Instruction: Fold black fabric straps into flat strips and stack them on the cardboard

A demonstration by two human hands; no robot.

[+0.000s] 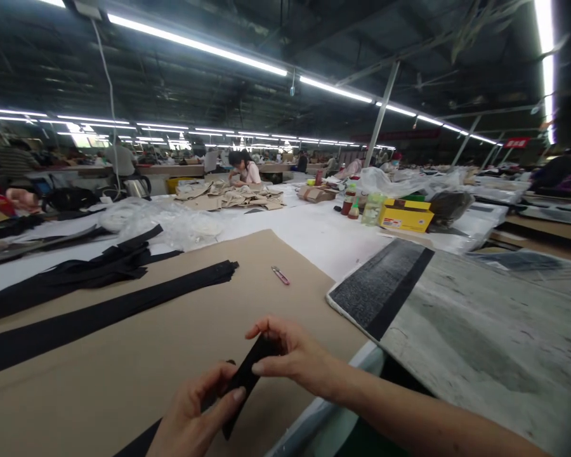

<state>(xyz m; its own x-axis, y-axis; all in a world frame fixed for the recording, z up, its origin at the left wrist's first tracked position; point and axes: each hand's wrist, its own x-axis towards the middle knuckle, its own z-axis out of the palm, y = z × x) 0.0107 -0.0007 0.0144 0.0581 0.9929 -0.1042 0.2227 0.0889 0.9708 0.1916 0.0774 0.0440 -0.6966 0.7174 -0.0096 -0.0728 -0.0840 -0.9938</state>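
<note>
Between my two hands is a narrow black fabric strip (248,376), held at a slant above the brown sheet (181,355). My left hand (202,406) pinches its lower part, thumb on top. At the upper end my right hand (288,352) grips it between thumb and curled fingers. Another dark strip shows below my left wrist, partly hidden by it. Long black fabric strips (124,311) lie stacked on the brown sheet to the left. Farther forward on that sheet rests a small pink-handled cutter (280,275).
A grey stained board (461,324) with a dark fabric piece (378,285) stands at the right. Behind are a yellow box (405,216), bottles (348,199), clear plastic bags (166,222) and a pile of brown pieces (233,195). A person in pink (252,172) is farther back.
</note>
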